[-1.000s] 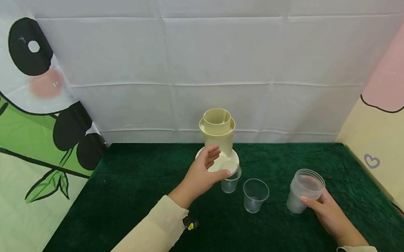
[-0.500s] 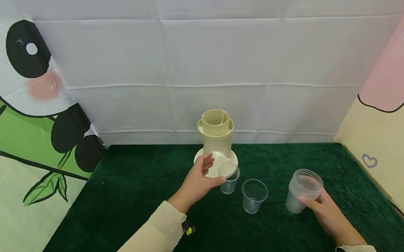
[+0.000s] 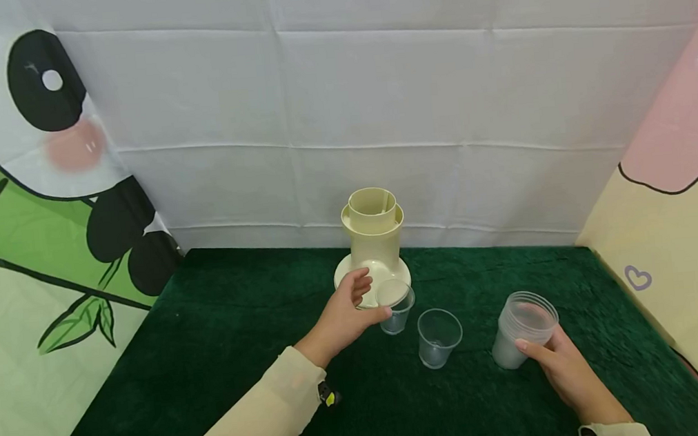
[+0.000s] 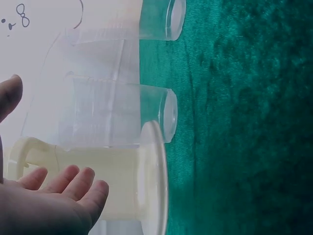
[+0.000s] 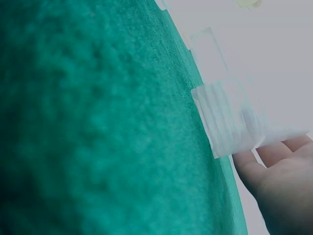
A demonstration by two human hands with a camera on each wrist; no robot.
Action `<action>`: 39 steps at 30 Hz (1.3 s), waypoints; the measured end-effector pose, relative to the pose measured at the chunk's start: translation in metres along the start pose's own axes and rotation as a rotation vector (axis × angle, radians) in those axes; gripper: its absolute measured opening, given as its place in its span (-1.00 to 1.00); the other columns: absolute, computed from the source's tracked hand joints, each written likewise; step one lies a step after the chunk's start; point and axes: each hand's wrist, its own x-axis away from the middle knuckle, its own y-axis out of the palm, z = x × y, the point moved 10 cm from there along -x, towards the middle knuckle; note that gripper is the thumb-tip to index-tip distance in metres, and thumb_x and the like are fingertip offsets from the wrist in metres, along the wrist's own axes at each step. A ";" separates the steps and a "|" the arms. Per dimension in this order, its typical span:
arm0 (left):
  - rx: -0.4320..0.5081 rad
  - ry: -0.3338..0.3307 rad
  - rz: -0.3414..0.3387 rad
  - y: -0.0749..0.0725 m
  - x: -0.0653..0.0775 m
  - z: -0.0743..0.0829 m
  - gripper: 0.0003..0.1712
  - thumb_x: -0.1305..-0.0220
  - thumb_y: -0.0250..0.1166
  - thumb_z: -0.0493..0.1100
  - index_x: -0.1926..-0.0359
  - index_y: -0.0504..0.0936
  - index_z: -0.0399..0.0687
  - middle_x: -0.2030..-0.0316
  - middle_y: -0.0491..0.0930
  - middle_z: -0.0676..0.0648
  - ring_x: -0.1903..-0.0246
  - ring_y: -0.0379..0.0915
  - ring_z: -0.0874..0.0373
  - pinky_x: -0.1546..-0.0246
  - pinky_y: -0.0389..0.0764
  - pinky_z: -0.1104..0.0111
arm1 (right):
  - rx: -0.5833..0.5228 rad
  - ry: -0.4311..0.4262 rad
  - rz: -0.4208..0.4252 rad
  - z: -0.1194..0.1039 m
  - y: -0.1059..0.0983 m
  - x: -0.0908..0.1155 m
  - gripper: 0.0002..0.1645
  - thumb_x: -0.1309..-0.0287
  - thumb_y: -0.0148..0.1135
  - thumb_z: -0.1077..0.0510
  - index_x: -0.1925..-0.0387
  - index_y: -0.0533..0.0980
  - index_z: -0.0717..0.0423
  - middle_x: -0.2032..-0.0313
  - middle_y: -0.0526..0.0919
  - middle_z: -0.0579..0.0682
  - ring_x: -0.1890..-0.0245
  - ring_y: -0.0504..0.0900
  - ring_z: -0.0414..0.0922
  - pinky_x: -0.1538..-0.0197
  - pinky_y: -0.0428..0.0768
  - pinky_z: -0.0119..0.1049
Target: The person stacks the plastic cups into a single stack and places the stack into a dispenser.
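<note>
My left hand [image 3: 342,319] is held with its fingers spread behind a clear plastic cup [image 3: 395,321], its thumb by the cup's rim. In the left wrist view that hand [image 4: 58,205] holds nothing, and its fingers are apart from the upright cup [image 4: 159,107]. A second clear cup [image 3: 437,350] stands upright to the right. Farther right, my right hand [image 3: 566,368] grips a stack of nested plastic cups [image 3: 512,342], thumb in front. The right wrist view shows the stack [image 5: 220,117] upright at the cloth, with fingers [image 5: 249,171] around its side.
A cream cylindrical holder [image 3: 376,247] with a round base stands behind the left cup, near the white back wall [image 3: 239,103]. Dark green cloth [image 3: 222,340] covers the table. Printed fabric walls rise at left and right.
My left hand has moved slightly left and down near the cup, then held almost still. The right hand keeps its grip on the cup stack in the same place.
</note>
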 end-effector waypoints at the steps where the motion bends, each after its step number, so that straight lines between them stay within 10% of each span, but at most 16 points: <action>1: 0.004 -0.004 -0.005 0.001 0.000 -0.001 0.01 -0.24 0.53 -0.04 -0.57 0.15 0.06 -0.48 0.27 -0.15 -0.47 0.18 -0.12 -0.47 0.20 -0.02 | 0.001 0.003 0.000 0.000 0.000 0.000 -0.37 -0.53 0.09 0.25 -0.49 0.12 0.11 -0.24 0.40 -0.18 -0.18 0.44 -0.32 -0.12 0.42 -0.57; 39: 0.011 -0.068 -0.064 0.030 -0.024 -0.020 -0.02 -0.26 0.52 -0.02 -0.56 0.16 0.13 -0.50 0.28 -0.09 -0.51 0.12 -0.11 -0.45 0.23 -0.05 | 0.010 0.004 -0.007 0.002 -0.001 0.000 -0.34 -0.52 0.10 0.25 -0.51 0.10 0.08 -0.23 0.40 -0.18 -0.16 0.47 -0.31 -0.11 0.45 -0.53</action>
